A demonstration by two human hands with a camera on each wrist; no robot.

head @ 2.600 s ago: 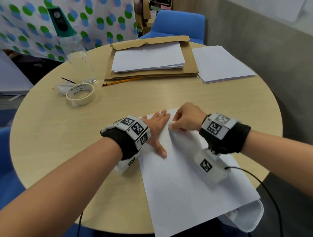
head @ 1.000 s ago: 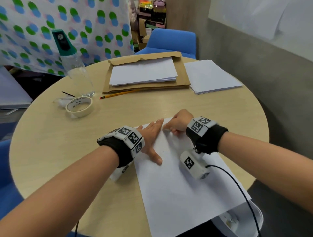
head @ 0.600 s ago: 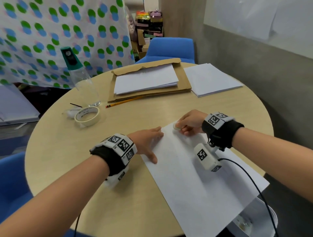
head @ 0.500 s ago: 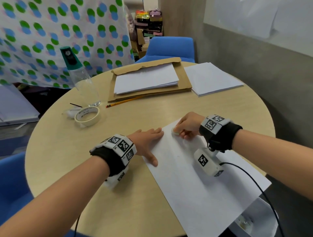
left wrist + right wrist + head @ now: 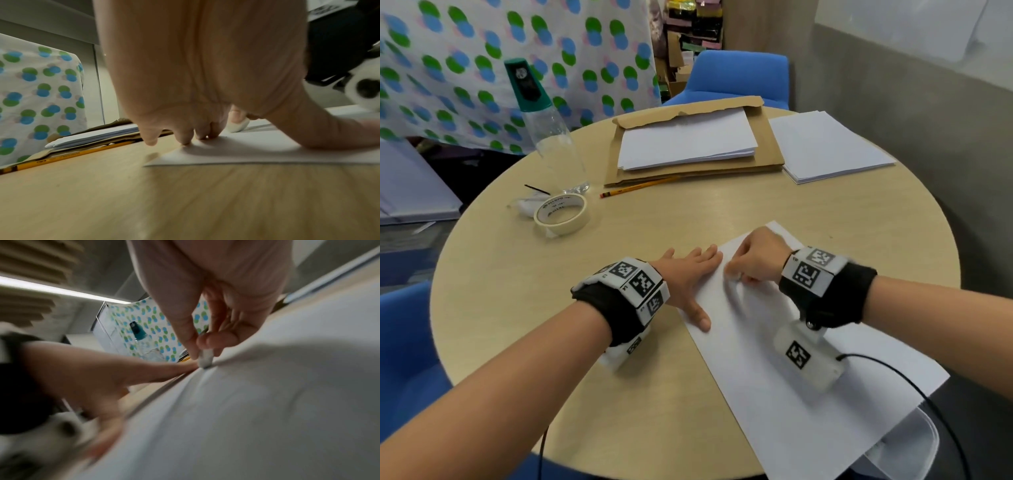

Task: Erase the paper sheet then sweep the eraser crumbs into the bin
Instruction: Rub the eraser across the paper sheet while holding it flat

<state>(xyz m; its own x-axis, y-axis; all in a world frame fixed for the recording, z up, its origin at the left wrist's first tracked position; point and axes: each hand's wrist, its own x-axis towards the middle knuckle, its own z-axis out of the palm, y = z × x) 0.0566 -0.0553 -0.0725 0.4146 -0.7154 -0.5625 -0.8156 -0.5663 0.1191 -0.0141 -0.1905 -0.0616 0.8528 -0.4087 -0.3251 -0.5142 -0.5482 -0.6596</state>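
Observation:
A white paper sheet (image 5: 791, 377) lies slanted on the round wooden table (image 5: 551, 308), its near corner hanging past the table edge. My left hand (image 5: 690, 277) lies flat on the sheet's left edge, fingers straight, thumb (image 5: 702, 322) on the paper. My right hand (image 5: 753, 260) pinches a small white eraser (image 5: 205, 359) and presses its tip on the sheet (image 5: 267, 402) near the far corner, just beside the left fingertips (image 5: 185, 141). The eraser (image 5: 238, 126) shows behind the left hand. A white bin (image 5: 907, 445) sits below the table edge, under the sheet's corner.
At the back lie a brown envelope with a paper stack (image 5: 688, 144) and another paper stack (image 5: 825, 147). A yellow pencil (image 5: 640, 186), a tape roll (image 5: 560, 212) and a clear bottle with a green cap (image 5: 551, 137) stand at the left. Blue chairs surround the table.
The right hand with the eraser has rubbed back and forth near the sheet's far corner. The left hand has stayed flat on the sheet's edge. The head view has shifted slightly.

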